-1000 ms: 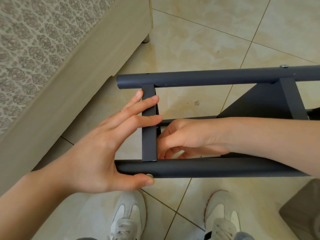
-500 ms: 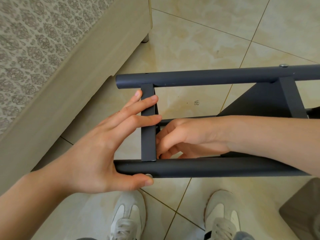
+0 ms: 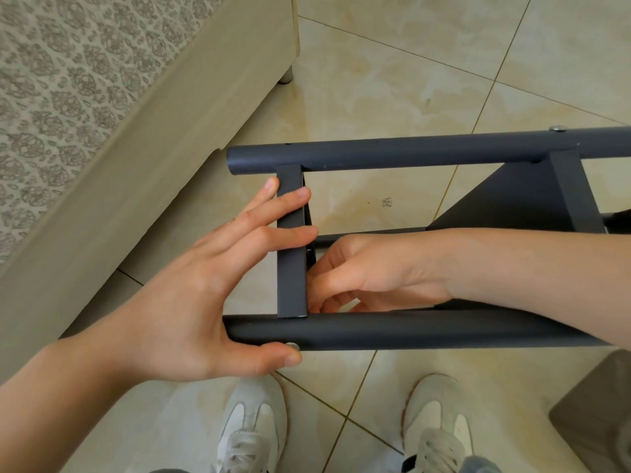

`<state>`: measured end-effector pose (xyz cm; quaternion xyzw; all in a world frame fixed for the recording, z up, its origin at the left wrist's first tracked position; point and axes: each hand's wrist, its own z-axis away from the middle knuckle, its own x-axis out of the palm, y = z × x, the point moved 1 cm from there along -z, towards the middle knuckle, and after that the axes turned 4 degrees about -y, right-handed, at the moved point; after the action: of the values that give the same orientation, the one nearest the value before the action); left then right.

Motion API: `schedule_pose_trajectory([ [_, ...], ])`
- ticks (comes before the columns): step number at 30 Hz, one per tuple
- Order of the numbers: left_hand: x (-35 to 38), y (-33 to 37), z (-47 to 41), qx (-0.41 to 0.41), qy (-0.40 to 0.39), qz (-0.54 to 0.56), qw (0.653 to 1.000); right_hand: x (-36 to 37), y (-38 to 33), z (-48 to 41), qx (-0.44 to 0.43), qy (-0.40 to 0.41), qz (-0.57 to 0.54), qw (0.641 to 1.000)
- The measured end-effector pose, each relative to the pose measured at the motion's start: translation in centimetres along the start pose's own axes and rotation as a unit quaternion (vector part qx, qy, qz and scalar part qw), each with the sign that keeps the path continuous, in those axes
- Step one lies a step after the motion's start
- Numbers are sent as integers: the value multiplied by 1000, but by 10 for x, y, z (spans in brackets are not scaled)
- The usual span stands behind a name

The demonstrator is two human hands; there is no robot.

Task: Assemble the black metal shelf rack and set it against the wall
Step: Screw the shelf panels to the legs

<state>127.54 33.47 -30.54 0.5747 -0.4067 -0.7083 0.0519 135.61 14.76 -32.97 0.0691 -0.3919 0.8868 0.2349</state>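
The left hand (image 3: 205, 295) is lying flat and released. Its straight fingers are resting across the flat crossbar (image 3: 291, 268), and its thumb is pressing along the underside of the near tube (image 3: 426, 331). The right hand (image 3: 368, 271) is reaching in between the two tubes from the right. Its fingers are curling in just behind that crossbar, and whether they are pinching anything there I cannot tell, as the bar is hiding the fingertips.

The tiled floor (image 3: 392, 63) is filling most of the view. A bed (image 3: 68, 80) with patterned fabric and a beige base is running along the left side. The black rack (image 3: 461, 148) is lying on its side in front of the person, beside the bed's base. Its far tube (image 3: 341, 155) and near tube are running left to right, with a dark shelf panel (image 3: 505, 203) sitting between them at the right. Whether the rack is touching the tiles is not clear. Two white sneakers (image 3: 252, 425) are showing at the bottom edge. A grey-brown object (image 3: 594, 407) is sitting at the lower right. One small screw head (image 3: 292, 345) is showing on the near tube, touching the left thumb tip, and another (image 3: 557, 128) is sitting on top of the far tube.
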Motion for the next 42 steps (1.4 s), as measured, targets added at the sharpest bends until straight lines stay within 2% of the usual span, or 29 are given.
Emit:
schedule_pose_trajectory([
  [7, 0, 0, 0, -2, 0, -2, 1000, -1, -2, 1, -7, -24, -22, 999],
  [18, 0, 0, 1, -1, 2, -2, 1000, 0, 0, 0, -2, -9, -11, 1000],
  [33, 0, -4, -2, -21, -12, -2, 1000, -7, -3, 7, -15, 8, 74, 997],
  [38, -6, -3, -2, -57, -12, 12, 998, -7, -12, 38, -38, 40, 133, 990],
  [40, -5, -2, 1, -79, -5, 35, 996, -3, -15, 54, -44, 81, 164, 982],
  [42, 1, 1, 5, -108, 9, 76, 991, 2, -15, 68, -48, 140, 241, 959],
])
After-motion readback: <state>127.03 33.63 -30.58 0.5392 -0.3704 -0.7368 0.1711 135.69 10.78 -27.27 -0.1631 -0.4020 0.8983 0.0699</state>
